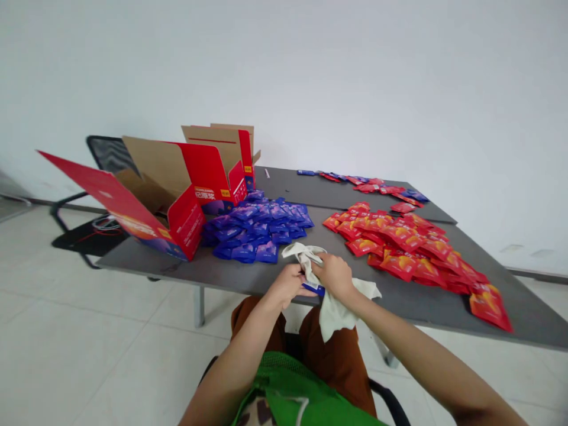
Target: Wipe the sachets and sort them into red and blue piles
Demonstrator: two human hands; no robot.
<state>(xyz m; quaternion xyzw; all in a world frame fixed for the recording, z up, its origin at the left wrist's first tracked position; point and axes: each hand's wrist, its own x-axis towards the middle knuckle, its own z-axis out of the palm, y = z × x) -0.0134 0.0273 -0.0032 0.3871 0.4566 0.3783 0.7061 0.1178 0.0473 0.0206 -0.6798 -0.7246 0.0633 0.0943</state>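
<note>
At the front edge of the grey table, my left hand (287, 285) is closed on a blue packet (316, 289), its fingers under it. My right hand (333, 273) is wrapped round a pale cloth (338, 313) and presses it against the packet. One end of the cloth sticks up beyond my fingers; the rest hangs over the table edge toward my lap. Part of the packet is hidden by the cloth and fingers. Just beyond my left hand lies a pile of blue packets (266, 228).
Open red cardboard boxes (186, 222) stand on the left of the grey table (284, 273). Red packets (402, 239) are heaped at the right. A row of mixed packets (368, 184) lies farther back. A black chair (113, 155) stands behind the boxes at the left.
</note>
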